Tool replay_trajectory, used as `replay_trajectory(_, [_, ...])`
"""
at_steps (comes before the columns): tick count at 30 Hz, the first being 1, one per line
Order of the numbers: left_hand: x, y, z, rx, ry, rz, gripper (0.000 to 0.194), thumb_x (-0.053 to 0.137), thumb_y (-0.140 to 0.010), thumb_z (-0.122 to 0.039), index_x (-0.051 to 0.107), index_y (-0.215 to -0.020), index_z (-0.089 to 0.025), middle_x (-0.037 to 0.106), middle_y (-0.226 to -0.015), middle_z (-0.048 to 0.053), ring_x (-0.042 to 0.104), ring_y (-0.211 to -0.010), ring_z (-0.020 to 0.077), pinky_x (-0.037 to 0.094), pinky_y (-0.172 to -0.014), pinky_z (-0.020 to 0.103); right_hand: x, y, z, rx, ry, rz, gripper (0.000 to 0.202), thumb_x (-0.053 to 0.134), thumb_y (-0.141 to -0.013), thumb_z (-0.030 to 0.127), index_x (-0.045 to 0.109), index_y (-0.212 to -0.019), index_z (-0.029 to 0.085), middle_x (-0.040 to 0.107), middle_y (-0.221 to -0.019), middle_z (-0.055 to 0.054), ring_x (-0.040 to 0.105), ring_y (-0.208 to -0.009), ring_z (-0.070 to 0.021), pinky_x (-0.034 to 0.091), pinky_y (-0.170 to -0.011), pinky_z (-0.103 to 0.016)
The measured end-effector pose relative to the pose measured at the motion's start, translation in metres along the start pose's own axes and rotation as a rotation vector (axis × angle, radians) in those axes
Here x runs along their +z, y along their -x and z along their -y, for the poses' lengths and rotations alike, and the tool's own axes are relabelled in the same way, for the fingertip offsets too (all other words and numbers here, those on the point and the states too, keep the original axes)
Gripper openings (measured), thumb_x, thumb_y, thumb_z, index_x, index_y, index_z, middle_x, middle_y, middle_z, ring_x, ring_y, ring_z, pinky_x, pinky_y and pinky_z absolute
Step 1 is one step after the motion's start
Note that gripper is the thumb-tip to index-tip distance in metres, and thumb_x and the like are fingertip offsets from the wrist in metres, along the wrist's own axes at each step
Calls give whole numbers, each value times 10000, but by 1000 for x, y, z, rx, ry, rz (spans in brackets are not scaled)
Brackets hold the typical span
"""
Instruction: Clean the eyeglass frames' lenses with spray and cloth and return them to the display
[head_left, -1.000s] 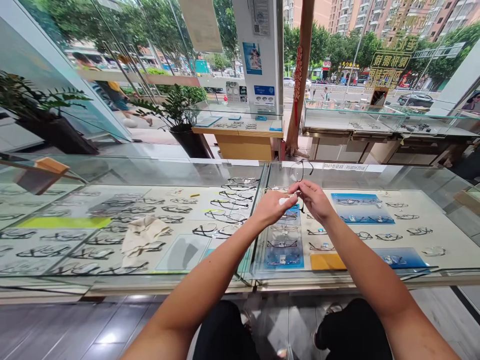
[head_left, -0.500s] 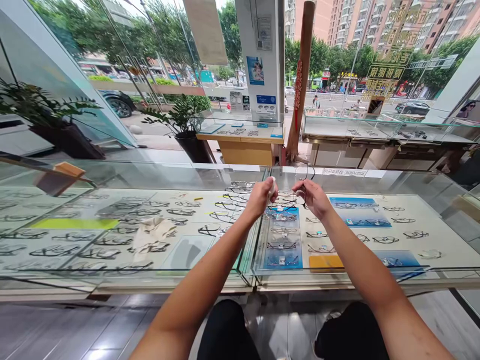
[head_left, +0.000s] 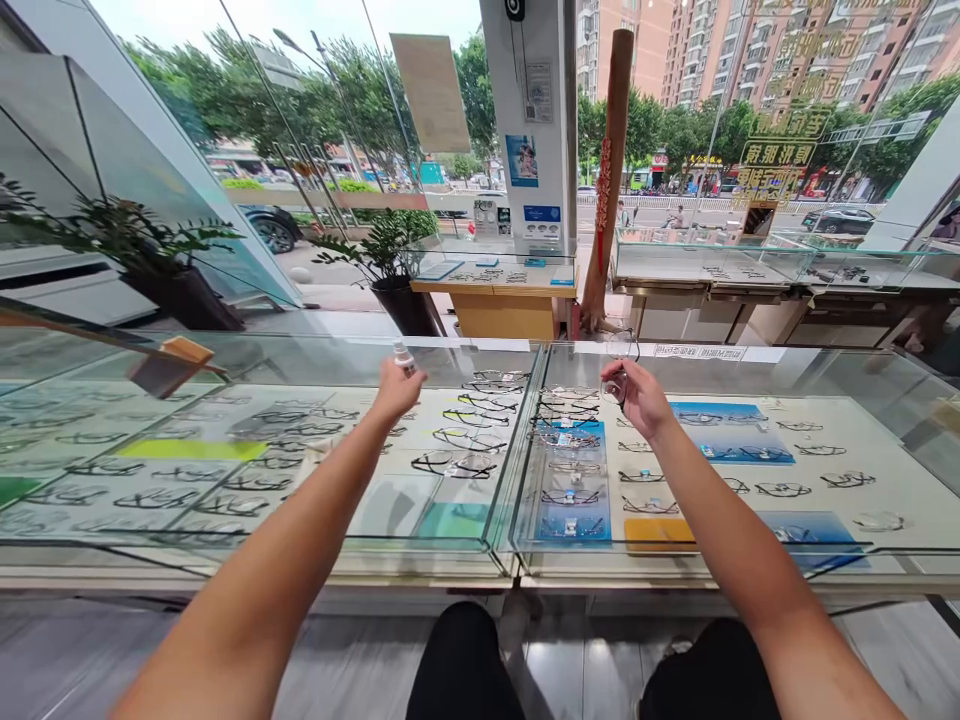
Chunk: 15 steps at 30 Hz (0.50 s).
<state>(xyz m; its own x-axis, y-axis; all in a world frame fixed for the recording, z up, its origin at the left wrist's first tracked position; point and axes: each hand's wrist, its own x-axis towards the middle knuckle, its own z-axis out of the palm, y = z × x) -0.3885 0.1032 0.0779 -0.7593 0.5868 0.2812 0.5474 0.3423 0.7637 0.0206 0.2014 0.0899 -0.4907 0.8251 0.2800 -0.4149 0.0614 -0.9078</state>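
Note:
My left hand [head_left: 397, 392] is closed round a small white spray bottle [head_left: 403, 355], whose top sticks up above the fingers, over the left glass case [head_left: 300, 545]. Over the right glass case [head_left: 675, 548], my right hand [head_left: 641, 400] pinches a pair of thin-framed glasses [head_left: 616, 385]. One round lens shows beside its fingertips and another part of the frame rises above them. A pale cloth [head_left: 319, 450] lies on the left case, partly hidden by my left forearm. Rows of eyeglasses [head_left: 454, 465] are laid out inside both cases.
A brown wooden object [head_left: 176, 365] is at the left on the glass. Farther back are potted plants [head_left: 390, 255], a smaller display counter [head_left: 502, 310] and a wooden post [head_left: 609, 180]. Blue mats [head_left: 574, 475] and an orange box [head_left: 660, 533] lie inside the right case.
My left hand has moved left, away from my right hand, and the bottle top now shows clearly. The right hand still holds the glasses, now turned a little. The view has shifted slightly.

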Motion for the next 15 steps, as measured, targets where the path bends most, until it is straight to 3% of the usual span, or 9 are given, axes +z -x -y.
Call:
replay_trajectory(4, [-15,1,33,-86,-61,43,306,675,-729,-213,440,-921,-248,608,-971,69,659,-1145,346,514,-1078,480,1,0,-1,14,-24,5,401,788,-822,618,667,-819,236,712,-928,-31,625,-879,-156,511,-745,-275])
replay_trajectory(7, [-20,6,46,-129,-81,85,316,700,-749,-241,430,-915,-249,659,-949,70,691,-1108,350,526,-1051,484,2,0,-2,32,-30,12,405,809,-796,616,680,-816,233,712,-920,-33,614,-862,-154,507,-741,-273])
replay_trajectory(15, [-20,17,41,-115,-108,111,353,728,-759,-262,467,-995,-232,700,-1129,127,691,-1180,350,513,-1080,492,-1,-1,-6,47,0,18,405,790,-807,620,679,-831,232,723,-933,-34,620,-835,-148,507,-742,-282])
